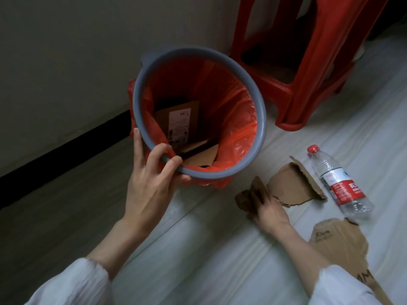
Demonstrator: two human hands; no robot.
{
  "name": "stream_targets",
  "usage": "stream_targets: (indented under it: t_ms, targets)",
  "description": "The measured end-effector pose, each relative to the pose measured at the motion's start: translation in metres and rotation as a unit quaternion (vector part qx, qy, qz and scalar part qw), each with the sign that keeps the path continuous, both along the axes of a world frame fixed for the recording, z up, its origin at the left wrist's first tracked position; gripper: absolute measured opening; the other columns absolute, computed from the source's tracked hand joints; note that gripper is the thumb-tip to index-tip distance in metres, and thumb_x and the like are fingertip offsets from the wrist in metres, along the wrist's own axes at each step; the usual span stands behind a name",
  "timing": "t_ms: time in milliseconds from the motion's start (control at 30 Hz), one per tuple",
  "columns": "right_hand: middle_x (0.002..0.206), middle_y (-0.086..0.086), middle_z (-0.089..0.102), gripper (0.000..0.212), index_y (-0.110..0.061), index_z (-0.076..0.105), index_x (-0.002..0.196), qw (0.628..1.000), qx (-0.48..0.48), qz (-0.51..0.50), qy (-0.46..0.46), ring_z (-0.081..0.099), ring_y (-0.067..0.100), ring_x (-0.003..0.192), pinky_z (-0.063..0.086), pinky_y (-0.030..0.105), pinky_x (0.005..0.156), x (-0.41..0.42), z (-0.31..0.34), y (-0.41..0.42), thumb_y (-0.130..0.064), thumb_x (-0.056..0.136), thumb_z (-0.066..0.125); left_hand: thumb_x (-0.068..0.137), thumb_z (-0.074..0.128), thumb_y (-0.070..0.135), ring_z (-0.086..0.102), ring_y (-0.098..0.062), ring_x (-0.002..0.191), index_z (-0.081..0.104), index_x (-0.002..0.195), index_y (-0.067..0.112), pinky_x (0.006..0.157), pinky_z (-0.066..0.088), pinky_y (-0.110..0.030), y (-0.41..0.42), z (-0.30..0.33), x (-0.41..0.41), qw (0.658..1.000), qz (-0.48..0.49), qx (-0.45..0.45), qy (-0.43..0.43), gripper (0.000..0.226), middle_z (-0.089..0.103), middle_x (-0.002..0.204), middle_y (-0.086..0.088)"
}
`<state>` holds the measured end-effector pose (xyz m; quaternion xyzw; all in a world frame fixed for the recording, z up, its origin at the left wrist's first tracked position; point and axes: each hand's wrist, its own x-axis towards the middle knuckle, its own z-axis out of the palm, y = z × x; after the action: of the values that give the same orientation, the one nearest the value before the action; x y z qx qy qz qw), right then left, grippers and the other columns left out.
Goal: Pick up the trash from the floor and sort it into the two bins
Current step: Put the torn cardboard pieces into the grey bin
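A grey bin (259,119) lined with a red bag stands tilted toward me, and cardboard pieces (182,126) lie inside it. My left hand (152,183) grips its near rim, fingers curled over the edge. My right hand (269,211) holds a crumpled brown cardboard scrap (248,198) just above the floor, right of the bin. A torn cardboard piece (293,186) lies beyond that hand. An empty clear plastic bottle (337,183) with a red cap and red label lies to its right. A larger cardboard piece (343,245) lies under my right forearm.
A red plastic stool (308,69) stands behind the bin against the wall. A dark skirting strip (66,153) runs along the wall on the left. The floor (209,249) is pale and glossy. Only one bin is in view.
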<state>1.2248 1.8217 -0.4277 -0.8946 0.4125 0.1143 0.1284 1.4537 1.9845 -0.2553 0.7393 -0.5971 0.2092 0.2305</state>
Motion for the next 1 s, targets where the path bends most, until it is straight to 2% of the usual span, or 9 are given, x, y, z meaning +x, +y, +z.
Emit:
stream_targets:
  t_ms: [133, 233, 333, 467, 567, 667, 800, 933, 1000]
  targets:
    - [0.076, 0.021, 0.067, 0.026, 0.0, 0.072, 0.085, 0.994, -0.1, 0.017, 0.043, 0.062, 0.036, 0.058, 0.051, 0.031, 0.046, 0.003, -0.02, 0.006, -0.01, 0.06, 0.07, 0.095, 0.04, 0.047, 0.011, -0.05, 0.136, 0.057, 0.101, 0.01, 0.116, 0.015, -0.042, 0.0, -0.007, -0.001, 1.0, -0.003, 0.0, -0.024, 0.041, 0.045, 0.118, -0.01]
    - [0.066, 0.017, 0.065, 0.042, 0.001, 0.072, 0.083, 0.978, -0.185, 0.096, 0.018, 0.061, 0.03, 0.053, 0.052, 0.032, 0.042, 0.003, -0.029, 0.013, -0.003, 0.071, 0.032, 0.096, 0.04, 0.046, 0.011, -0.05, 0.135, 0.055, 0.102, 0.012, 0.118, 0.009, -0.036, 0.006, -0.009, 0.0, 1.0, -0.002, -0.005, -0.025, 0.038, 0.045, 0.118, -0.01]
    - [0.051, 0.012, 0.056, 0.017, -0.003, 0.062, 0.062, 0.979, -0.18, -0.025, -0.095, 0.058, 0.028, 0.044, 0.042, 0.025, 0.034, 0.002, 0.019, 0.024, 0.002, 0.066, 0.046, 0.093, 0.044, 0.045, 0.012, -0.049, 0.135, 0.053, 0.102, 0.013, 0.116, 0.008, -0.033, 0.01, -0.01, 0.0, 1.0, 0.012, -0.014, -0.025, 0.034, 0.047, 0.117, -0.01]
    - [0.088, 0.023, 0.069, 0.022, 0.003, 0.064, 0.1, 0.891, -0.154, -0.25, -0.347, 0.067, 0.038, 0.077, 0.052, 0.039, 0.06, -0.003, 0.073, 0.023, -0.001, 0.079, 0.06, 0.092, 0.045, 0.044, 0.012, -0.047, 0.136, 0.059, 0.101, 0.009, 0.107, 0.015, -0.042, 0.013, -0.01, 0.004, 0.999, 0.032, -0.014, -0.008, 0.039, 0.048, 0.116, -0.011]
    - [0.119, 0.021, 0.062, 0.036, 0.006, 0.058, 0.116, 0.814, -0.192, -0.242, -0.492, 0.057, 0.028, 0.111, 0.041, 0.024, 0.095, 0.001, 0.124, 0.012, -0.01, 0.089, 0.042, 0.091, 0.044, 0.044, 0.013, -0.048, 0.136, 0.061, 0.1, 0.007, 0.108, 0.013, -0.043, 0.017, -0.008, 0.008, 0.999, 0.032, -0.011, 0.004, 0.042, 0.05, 0.116, -0.012]
    - [0.125, 0.022, 0.057, 0.026, 0.006, 0.062, 0.111, 0.76, -0.259, -0.149, -0.578, 0.054, 0.022, 0.115, 0.045, 0.029, 0.099, 0.019, 0.174, 0.011, -0.001, 0.09, 0.047, 0.089, 0.046, 0.044, 0.014, -0.048, 0.136, 0.058, 0.101, 0.01, 0.103, 0.023, -0.051, 0.019, -0.007, 0.009, 1.0, 0.023, -0.01, 0.016, 0.038, 0.05, 0.116, -0.012]
    - [0.121, 0.018, 0.06, 0.03, 0.0, 0.069, 0.104, 0.809, -0.248, 0.063, -0.53, 0.061, 0.026, 0.109, 0.047, 0.028, 0.096, 0.062, 0.199, 0.019, 0.004, 0.082, 0.049, 0.09, 0.043, 0.047, 0.013, -0.045, 0.137, 0.057, 0.101, 0.012, 0.092, 0.039, -0.054, 0.025, -0.008, 0.011, 1.0, 0.004, 0.006, 0.021, 0.039, 0.05, 0.118, -0.01]
    - [0.121, 0.021, 0.061, 0.032, -0.004, 0.069, 0.104, 0.891, -0.207, 0.17, -0.366, 0.067, 0.036, 0.094, 0.057, 0.041, 0.075, 0.11, 0.185, 0.009, 0.004, 0.074, 0.06, 0.087, 0.045, 0.045, 0.014, -0.042, 0.139, 0.064, 0.098, 0.01, 0.097, 0.035, -0.046, 0.032, -0.008, 0.013, 1.0, -0.011, 0.028, 0.006, 0.041, 0.048, 0.12, -0.007]
    - [0.145, 0.022, 0.037, 0.051, -0.011, 0.054, 0.129, 0.944, -0.138, 0.185, -0.237, 0.051, 0.038, 0.12, 0.045, 0.049, 0.097, 0.125, 0.179, 0.006, -0.003, 0.079, 0.063, 0.088, 0.045, 0.045, 0.014, -0.042, 0.139, 0.065, 0.096, 0.009, 0.099, 0.032, -0.045, 0.033, -0.006, 0.014, 0.999, -0.016, 0.034, 0.004, 0.042, 0.051, 0.119, -0.008]
